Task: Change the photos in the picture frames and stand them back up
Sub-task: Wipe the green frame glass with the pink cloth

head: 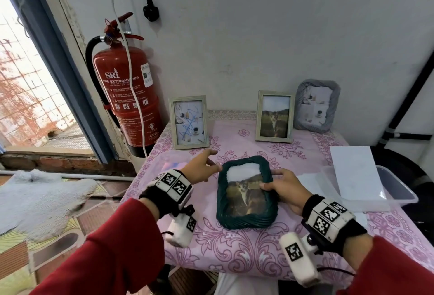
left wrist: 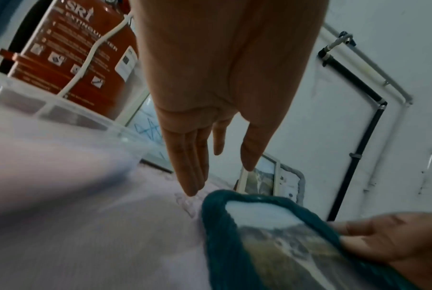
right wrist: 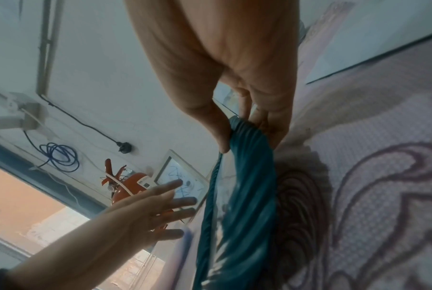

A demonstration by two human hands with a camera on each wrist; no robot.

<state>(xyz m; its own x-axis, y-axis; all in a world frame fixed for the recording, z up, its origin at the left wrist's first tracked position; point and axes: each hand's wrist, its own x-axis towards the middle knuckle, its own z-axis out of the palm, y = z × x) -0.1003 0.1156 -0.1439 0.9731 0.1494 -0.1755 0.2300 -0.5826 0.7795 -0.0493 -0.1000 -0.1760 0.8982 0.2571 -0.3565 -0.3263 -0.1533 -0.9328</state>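
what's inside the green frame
A cat photo fills the green frame, which the right hand grips at its right edge. Glare whitens the top. Its back is hidden.

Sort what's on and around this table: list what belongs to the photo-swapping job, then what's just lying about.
Job: green frame, held by right hand; left hand; scribbled-photo frame; cat-photo frame; grey frame.

Lying about: fire extinguisher; plastic tub; wall plug.
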